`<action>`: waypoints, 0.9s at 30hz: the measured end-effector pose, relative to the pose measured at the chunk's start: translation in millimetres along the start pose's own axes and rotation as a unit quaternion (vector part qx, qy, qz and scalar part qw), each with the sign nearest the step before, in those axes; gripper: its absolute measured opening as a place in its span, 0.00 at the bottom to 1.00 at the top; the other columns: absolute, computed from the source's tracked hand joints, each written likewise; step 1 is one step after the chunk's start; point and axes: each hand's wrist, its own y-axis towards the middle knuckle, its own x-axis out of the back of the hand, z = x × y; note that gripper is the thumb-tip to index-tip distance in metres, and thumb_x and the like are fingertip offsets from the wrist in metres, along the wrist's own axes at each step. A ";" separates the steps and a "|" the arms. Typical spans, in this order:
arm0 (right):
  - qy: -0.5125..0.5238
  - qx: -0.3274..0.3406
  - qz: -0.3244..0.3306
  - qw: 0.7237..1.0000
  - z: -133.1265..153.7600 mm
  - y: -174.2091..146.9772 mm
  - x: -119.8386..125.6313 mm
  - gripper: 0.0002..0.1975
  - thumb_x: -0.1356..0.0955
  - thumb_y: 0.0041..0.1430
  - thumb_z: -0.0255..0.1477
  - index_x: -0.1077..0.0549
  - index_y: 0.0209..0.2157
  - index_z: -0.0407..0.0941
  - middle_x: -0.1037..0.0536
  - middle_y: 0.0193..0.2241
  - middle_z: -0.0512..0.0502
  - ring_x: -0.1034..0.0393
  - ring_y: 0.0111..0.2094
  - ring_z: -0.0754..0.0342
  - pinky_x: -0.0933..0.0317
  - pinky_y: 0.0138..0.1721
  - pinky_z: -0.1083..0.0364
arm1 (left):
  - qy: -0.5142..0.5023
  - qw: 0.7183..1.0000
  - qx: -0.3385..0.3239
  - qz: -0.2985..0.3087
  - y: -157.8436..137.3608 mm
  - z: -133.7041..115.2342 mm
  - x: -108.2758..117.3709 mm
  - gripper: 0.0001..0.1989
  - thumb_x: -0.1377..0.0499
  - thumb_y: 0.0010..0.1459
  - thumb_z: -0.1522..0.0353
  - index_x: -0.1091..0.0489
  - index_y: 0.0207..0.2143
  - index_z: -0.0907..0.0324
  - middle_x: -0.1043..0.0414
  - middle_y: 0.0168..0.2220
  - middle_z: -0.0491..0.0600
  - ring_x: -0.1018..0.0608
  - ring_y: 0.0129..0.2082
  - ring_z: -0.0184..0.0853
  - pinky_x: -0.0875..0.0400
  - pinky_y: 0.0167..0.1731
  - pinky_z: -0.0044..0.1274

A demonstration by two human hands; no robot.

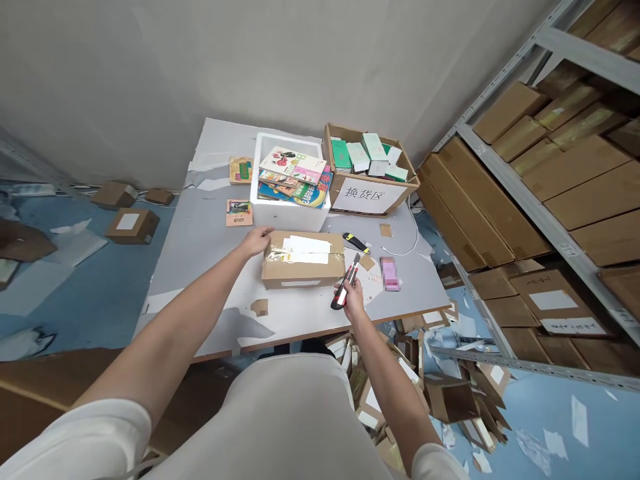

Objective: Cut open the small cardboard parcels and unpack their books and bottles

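A taped cardboard box (303,272) with white labels on top lies in front of me on the table. My left hand (257,241) grips its far left corner. In my right hand (353,297) is a red and black box cutter (351,272), its blade end pointing away from me, close beside the box's right end. Just beyond it lies a second box cutter (356,243), yellow and black. A pink, blurred-out object (390,274) rests to the right of my right hand.
Behind the box stand a white foam box (293,215) of books and a carton (413,181) of green and white boxes. Two small books (239,213) lie left. Cardboard scraps (259,307) dot the table. A loaded shelf (530,183) rises right; cartons litter the floor.
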 end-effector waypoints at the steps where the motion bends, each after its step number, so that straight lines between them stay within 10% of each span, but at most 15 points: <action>1: 0.002 0.007 0.002 1.000 3.5 5.3 0.1 0.16 0.30 0.51 0.31 0.40 0.39 0.49 0.29 0.25 0.59 0.27 0.25 0.59 0.34 0.24 0.60 | -0.009 1.000 0.007 -0.002 -9.6 6.4 2.5 0.28 0.40 0.45 0.55 0.27 0.46 0.63 0.25 0.48 0.60 0.22 0.45 0.43 0.27 0.45 0.33; 8: -0.015 0.013 0.042 0.999 30.4 53.4 -26.6 0.15 0.30 0.52 0.30 0.40 0.38 0.49 0.30 0.25 0.59 0.32 0.22 0.61 0.33 0.25 0.59 | -0.076 0.995 0.056 -0.034 -143.4 54.1 -7.7 0.24 0.37 0.40 0.49 0.27 0.31 0.60 0.23 0.30 0.52 0.23 0.30 0.37 0.26 0.32 0.29; 14: -0.050 0.037 0.094 0.994 16.2 60.8 -51.0 0.16 0.30 0.50 0.31 0.38 0.39 0.49 0.27 0.49 0.49 0.29 0.31 0.61 0.32 0.28 0.59 | -0.124 0.988 0.082 -0.051 -214.2 55.1 -55.8 0.18 0.37 0.43 0.51 0.31 0.28 0.55 0.28 0.25 0.46 0.26 0.26 0.34 0.27 0.33 0.28; 21: -0.084 0.052 0.070 0.993 16.3 28.1 -6.0 0.16 0.29 0.50 0.34 0.34 0.39 0.45 0.23 0.41 0.48 0.31 0.25 0.62 0.34 0.27 0.59 | -0.069 0.993 0.099 -0.016 -192.6 53.8 -47.0 0.24 0.35 0.40 0.57 0.30 0.40 0.58 0.26 0.34 0.50 0.23 0.33 0.37 0.27 0.38 0.30; 27: -0.012 -0.108 0.086 0.990 1.4 -49.3 54.8 0.20 0.25 0.46 0.35 0.30 0.42 0.48 0.21 0.35 0.48 0.27 0.26 0.55 0.30 0.30 0.53 | 0.001 0.999 0.000 -0.034 -86.8 17.0 -29.9 0.33 0.39 0.48 0.57 0.36 0.55 0.62 0.34 0.57 0.61 0.27 0.52 0.44 0.28 0.45 0.33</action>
